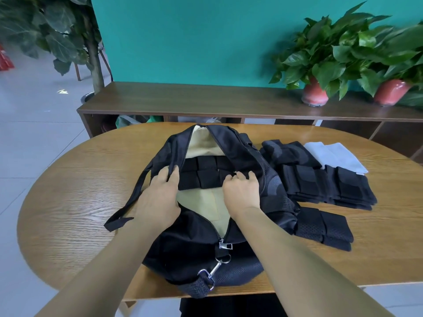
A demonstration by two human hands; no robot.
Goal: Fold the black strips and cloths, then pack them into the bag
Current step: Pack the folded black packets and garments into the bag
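A black duffel bag (196, 243) lies unzipped in the middle of the table, its pale lining showing. Folded black strips (206, 172) sit in two rows inside the opening. My left hand (160, 197) grips the bag's left zipper edge, thumb curled over the rim. My right hand (240, 191) rests at the right side of the opening, fingertips curled onto the packed strips. More folded black strips (325, 184) are stacked on the table to the right of the bag, and another folded black mesh piece (325, 227) lies nearer. Folded white cloths (334, 154) lie behind the stacks.
The oval wooden table (68, 202) has a bag strap (135, 197) trailing left. A metal clip and shoulder strap (208, 277) hang at the near edge. A low wooden shelf (206, 99) with two potted plants (315, 94) stands behind.
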